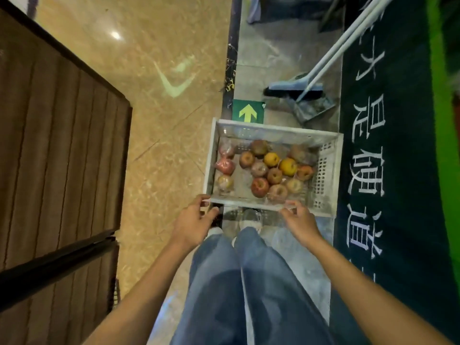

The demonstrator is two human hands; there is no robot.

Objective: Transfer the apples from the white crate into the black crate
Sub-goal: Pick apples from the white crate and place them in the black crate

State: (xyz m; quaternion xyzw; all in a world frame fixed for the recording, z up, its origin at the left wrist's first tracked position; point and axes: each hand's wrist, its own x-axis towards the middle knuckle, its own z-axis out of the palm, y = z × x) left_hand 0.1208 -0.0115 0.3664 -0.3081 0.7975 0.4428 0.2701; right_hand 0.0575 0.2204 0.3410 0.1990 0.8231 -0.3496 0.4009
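Marble floor (pixel 159 70) lies under our feet, with a dark mat (pixel 388 150) at the right and a broom (pixel 296 87) beyond. We see the white crate (pixel 326 168) on the floor just ahead of our jeans (pixel 239 282), its apples (pixel 267 168) heaped toward the right half. Our left hand (pixel 193 224) curls its fingers on the near left corner of the rim; our right hand (pixel 300 221) grips the near rim, apples just past its fingertips.
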